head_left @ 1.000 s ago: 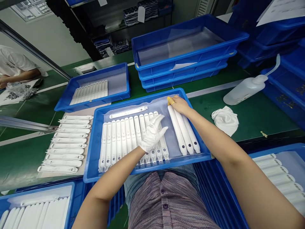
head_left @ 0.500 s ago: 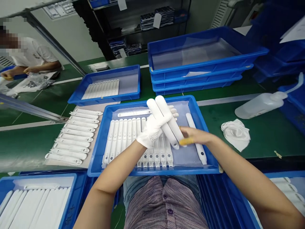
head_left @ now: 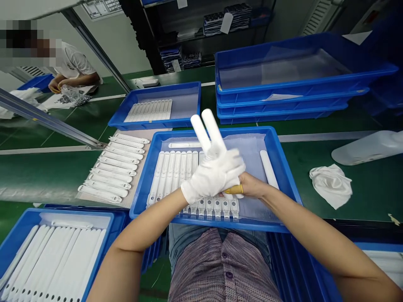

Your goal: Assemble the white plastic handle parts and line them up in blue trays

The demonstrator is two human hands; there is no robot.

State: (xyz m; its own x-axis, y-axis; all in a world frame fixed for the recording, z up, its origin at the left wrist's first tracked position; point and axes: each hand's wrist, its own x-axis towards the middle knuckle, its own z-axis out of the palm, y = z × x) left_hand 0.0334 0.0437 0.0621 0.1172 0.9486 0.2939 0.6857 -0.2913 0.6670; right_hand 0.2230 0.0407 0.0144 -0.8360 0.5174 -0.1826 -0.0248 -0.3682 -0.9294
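Note:
My left hand [head_left: 217,172], in a white glove, is wrapped round two long white plastic strips [head_left: 208,130] with rounded ends. Their upper ends point away from me and spread slightly apart. My right hand [head_left: 250,185] has a yellow finger cover and is closed at the strips' lower ends, partly hidden under the glove. Both hands are above a blue tray [head_left: 285,167]. In it lies a row of white strips [head_left: 166,174] with holes near their ends. A single strip [head_left: 268,167] rests by the tray's right side, and another [head_left: 184,145] lies crosswise at the back.
On the left, several white strips [head_left: 113,167] lie on a board. Another tray [head_left: 185,119] stands behind, with stacked blue trays [head_left: 229,98] at back right. A white cloth [head_left: 330,184] and a plastic bottle [head_left: 365,149] are on the right. A co-worker [head_left: 75,65] sits far left.
The two strips have swung more upright, and my left glove now covers their middle and lower part. My right hand has moved in against the glove. The view has shifted slightly.

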